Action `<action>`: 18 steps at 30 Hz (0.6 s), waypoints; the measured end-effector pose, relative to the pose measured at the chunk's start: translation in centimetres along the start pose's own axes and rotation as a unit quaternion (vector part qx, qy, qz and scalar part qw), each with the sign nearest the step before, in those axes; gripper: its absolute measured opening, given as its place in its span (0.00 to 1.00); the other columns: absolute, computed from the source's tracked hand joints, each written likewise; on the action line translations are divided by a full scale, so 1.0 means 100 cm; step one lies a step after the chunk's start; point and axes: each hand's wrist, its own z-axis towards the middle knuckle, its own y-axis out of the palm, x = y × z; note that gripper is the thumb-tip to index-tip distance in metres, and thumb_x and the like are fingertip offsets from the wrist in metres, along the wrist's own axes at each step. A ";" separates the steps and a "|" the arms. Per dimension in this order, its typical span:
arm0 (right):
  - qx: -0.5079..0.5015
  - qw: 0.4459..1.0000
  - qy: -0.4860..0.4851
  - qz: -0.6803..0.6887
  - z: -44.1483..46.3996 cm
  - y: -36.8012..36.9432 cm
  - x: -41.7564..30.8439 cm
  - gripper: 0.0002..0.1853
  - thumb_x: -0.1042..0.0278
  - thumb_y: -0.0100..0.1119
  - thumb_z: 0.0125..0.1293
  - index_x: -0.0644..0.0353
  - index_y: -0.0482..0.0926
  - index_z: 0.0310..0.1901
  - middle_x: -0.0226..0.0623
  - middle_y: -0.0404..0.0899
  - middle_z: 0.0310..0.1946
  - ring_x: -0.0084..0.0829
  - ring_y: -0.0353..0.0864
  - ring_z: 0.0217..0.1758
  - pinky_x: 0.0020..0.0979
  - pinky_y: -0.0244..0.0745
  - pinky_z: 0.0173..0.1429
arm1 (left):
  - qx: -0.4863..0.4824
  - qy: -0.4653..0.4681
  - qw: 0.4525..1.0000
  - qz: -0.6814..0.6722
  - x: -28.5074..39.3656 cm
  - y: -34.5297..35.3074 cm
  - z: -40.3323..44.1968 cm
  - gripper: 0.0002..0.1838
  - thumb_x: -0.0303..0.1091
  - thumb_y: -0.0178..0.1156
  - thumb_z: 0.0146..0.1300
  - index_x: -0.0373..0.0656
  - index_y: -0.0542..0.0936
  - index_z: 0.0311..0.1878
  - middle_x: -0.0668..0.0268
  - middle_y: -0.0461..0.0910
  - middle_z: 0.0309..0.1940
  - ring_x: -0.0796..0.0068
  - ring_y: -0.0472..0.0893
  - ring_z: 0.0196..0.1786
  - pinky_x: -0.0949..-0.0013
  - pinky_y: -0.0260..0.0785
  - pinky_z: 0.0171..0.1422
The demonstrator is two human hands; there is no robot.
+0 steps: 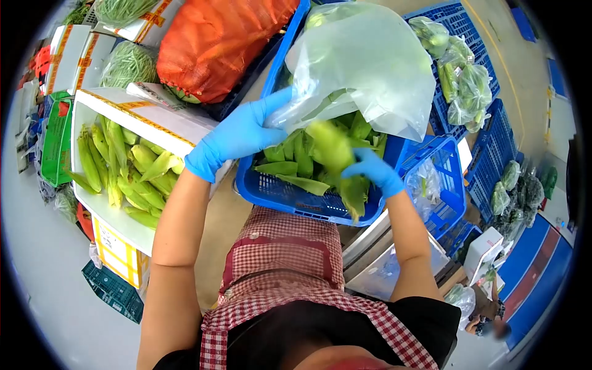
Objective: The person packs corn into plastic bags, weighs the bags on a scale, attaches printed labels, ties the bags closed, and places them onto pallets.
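Note:
My left hand [240, 132], in a blue glove, is closed on the edge of a translucent plastic bag [370, 68] spread over the far part of a blue crate [290, 208]. In my right hand [373, 171], also gloved, is a green corn cob [333, 148], blurred, held at the bag's near edge with its lower end pointing toward me. Beneath it, loose green husk leaves [302, 160] lie in the crate. To the left, a white foam box [135, 111] holds several corn cobs in husks [132, 166].
A red mesh sack [219, 46] lies beyond the foam box. Bagged vegetables [465, 86] rest on blue crates at the right, beside a smaller blue crate [453, 185] with plastic bags. A green crate [57, 139] stands far left. Another person [490, 317] is at the lower right.

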 end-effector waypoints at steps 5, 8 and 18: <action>0.219 0.878 -0.027 0.425 0.042 -0.060 -0.074 0.19 0.60 0.50 0.61 0.64 0.74 0.49 0.40 0.77 0.42 0.34 0.77 0.41 0.32 0.74 0.48 | -0.038 0.017 0.999 -0.011 0.005 0.020 -0.009 0.38 0.21 0.57 0.50 0.42 0.59 0.67 0.71 0.72 0.49 0.82 0.71 0.45 0.77 0.66 0.51; 0.164 0.887 -0.209 0.378 0.069 -0.069 -0.076 0.15 0.65 0.46 0.64 0.67 0.76 0.45 0.39 0.80 0.35 0.33 0.79 0.35 0.29 0.75 0.43 | 0.003 0.106 0.987 -0.121 -0.004 0.023 0.003 0.41 0.19 0.58 0.46 0.40 0.57 0.68 0.68 0.66 0.60 0.79 0.67 0.58 0.76 0.59 0.61; 0.075 0.712 -0.082 -0.693 0.059 0.025 0.200 0.17 0.68 0.53 0.51 0.59 0.75 0.45 0.41 0.74 0.42 0.40 0.73 0.49 0.39 0.67 0.51 | 0.045 0.087 0.980 -0.174 -0.010 0.018 -0.001 0.41 0.24 0.59 0.45 0.37 0.58 0.67 0.64 0.65 0.60 0.75 0.66 0.60 0.73 0.57 0.64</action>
